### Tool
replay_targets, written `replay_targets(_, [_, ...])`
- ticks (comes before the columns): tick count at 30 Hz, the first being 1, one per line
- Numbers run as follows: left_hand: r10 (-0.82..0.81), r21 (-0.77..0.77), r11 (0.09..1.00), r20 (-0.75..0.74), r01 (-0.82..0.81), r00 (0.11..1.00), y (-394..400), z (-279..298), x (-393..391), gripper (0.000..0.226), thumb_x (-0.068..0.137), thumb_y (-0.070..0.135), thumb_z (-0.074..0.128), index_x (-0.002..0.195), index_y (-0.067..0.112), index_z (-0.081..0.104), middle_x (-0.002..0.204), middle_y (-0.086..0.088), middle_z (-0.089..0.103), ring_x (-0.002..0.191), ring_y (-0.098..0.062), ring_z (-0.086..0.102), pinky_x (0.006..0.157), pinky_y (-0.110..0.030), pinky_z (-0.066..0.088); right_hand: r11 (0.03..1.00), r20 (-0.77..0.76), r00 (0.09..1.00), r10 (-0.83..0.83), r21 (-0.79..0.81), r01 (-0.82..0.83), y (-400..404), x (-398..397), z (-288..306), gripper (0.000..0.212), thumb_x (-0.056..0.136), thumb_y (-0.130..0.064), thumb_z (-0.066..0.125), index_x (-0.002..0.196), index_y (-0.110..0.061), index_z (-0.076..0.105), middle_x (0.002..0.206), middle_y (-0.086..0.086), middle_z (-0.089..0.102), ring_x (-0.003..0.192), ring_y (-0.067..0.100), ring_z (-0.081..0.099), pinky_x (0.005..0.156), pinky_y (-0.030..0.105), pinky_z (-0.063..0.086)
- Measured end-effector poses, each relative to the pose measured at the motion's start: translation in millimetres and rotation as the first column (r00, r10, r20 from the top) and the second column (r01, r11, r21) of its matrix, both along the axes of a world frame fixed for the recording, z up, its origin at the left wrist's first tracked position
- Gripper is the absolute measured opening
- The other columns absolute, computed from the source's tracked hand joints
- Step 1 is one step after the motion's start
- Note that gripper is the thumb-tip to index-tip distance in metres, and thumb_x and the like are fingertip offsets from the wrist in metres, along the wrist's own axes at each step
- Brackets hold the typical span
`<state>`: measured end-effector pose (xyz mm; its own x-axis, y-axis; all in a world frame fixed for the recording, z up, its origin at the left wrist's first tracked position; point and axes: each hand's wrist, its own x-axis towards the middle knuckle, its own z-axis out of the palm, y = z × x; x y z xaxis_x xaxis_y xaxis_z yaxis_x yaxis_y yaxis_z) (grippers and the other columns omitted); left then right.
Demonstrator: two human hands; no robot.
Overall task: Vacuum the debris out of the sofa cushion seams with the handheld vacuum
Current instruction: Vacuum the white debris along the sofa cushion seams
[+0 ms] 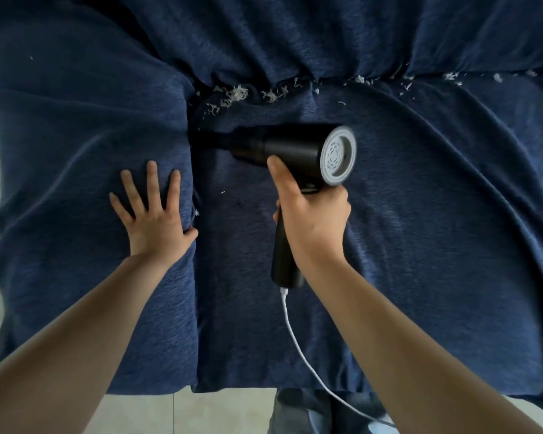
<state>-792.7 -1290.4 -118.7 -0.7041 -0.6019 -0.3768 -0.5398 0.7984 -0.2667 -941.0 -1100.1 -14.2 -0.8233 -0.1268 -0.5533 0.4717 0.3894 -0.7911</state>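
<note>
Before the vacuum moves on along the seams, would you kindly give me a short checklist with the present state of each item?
1. Right hand grips the vacuum by its handle: ok.
2. Nozzle aimed into the seam between the cushions: ok.
3. Left hand presses flat on the left cushion beside the seam: ok.
4. White scraps along the back seam cleared: not ok.
5. Cable hangs free: ok.
6. Vacuum switched on: cannot tell.

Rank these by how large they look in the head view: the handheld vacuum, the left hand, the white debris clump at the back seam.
1. handheld vacuum
2. left hand, though nearer the camera, so unsure
3. white debris clump
</note>
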Motion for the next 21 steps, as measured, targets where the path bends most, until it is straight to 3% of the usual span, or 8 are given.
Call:
replay_targets(4, [0.007, 0.001, 1.0, 0.025, -0.007, 1.0, 1, 2, -2, 0.122, 0.067, 0.06, 0.075, 0.155, 0.025, -0.002, 0.158, -0.011, -0.023, 0.141, -0.048, -0.017, 0.107, -0.07, -0.003, 0.998, -0.085, 0.994, 0.068, 0.023, -0.067, 11, -10, 14, 0.042, 0.069, -0.062, 0.069, 0.083, -0.023, 0.07, 0.07, -0.007, 0.071, 0.074, 0.017, 0.071, 0.075, 0.04, 0.058])
replay_targets(7, [0.013, 0.004, 1.0, 0.042, -0.013, 0.999, 2, 4, -2, 0.121, 0.067, 0.061, 0.074, 0.154, 0.024, -0.002, 0.158, -0.011, -0.022, 0.141, -0.048, -0.018, 0.108, -0.071, -0.002, 0.982, -0.053, 0.983, 0.176, 0.085, -0.171, 38, -1, 26, 0.045, 0.064, -0.068, 0.066, 0.074, -0.024, 0.067, 0.061, -0.01, 0.068, 0.067, 0.011, 0.069, 0.07, 0.037, 0.059])
replay_targets(11, [0.027, 0.0, 1.0, 0.072, -0.027, 0.997, 3, 6, -5, 0.119, 0.07, 0.063, 0.07, 0.154, 0.025, -0.005, 0.157, -0.011, -0.028, 0.141, -0.048, -0.02, 0.108, -0.069, -0.005, 0.945, 0.018, 0.957, 0.291, 0.152, -0.29, 64, 17, 28, 0.054, 0.059, -0.076, 0.06, 0.072, -0.024, 0.066, 0.06, -0.01, 0.067, 0.073, 0.016, 0.069, 0.075, 0.036, 0.056])
replay_targets(13, [0.031, 0.012, 0.999, 0.067, -0.031, 0.997, 3, 6, -5, 0.12, 0.07, 0.062, 0.072, 0.154, 0.026, -0.005, 0.156, -0.01, -0.029, 0.141, -0.048, -0.021, 0.107, -0.07, -0.006, 0.938, 0.025, 0.95, 0.312, 0.152, -0.312, 67, 23, 25, 0.05, 0.061, -0.075, 0.061, 0.066, -0.025, 0.063, 0.055, -0.013, 0.065, 0.065, 0.01, 0.067, 0.068, 0.029, 0.054])
replay_targets(18, [0.022, 0.023, 0.999, 0.038, -0.023, 0.999, 3, 7, -4, 0.12, 0.066, 0.058, 0.077, 0.155, 0.024, 0.003, 0.159, -0.011, -0.02, 0.142, -0.048, -0.017, 0.107, -0.07, -0.005, 0.954, 0.017, 0.961, 0.277, 0.113, -0.277, 50, 23, 13, 0.05, 0.064, -0.071, 0.062, 0.074, -0.022, 0.067, 0.058, -0.008, 0.066, 0.065, 0.008, 0.068, 0.063, 0.022, 0.052])
replay_targets(21, [0.022, 0.019, 1.0, 0.042, -0.023, 0.999, 3, 6, -4, 0.121, 0.067, 0.059, 0.076, 0.154, 0.024, 0.001, 0.159, -0.011, -0.02, 0.142, -0.048, -0.017, 0.107, -0.07, -0.005, 0.969, -0.054, 0.971, 0.234, 0.101, -0.228, 42, 16, 13, 0.052, 0.068, -0.069, 0.063, 0.086, -0.021, 0.07, 0.067, -0.006, 0.069, 0.071, 0.012, 0.069, 0.07, 0.03, 0.056])
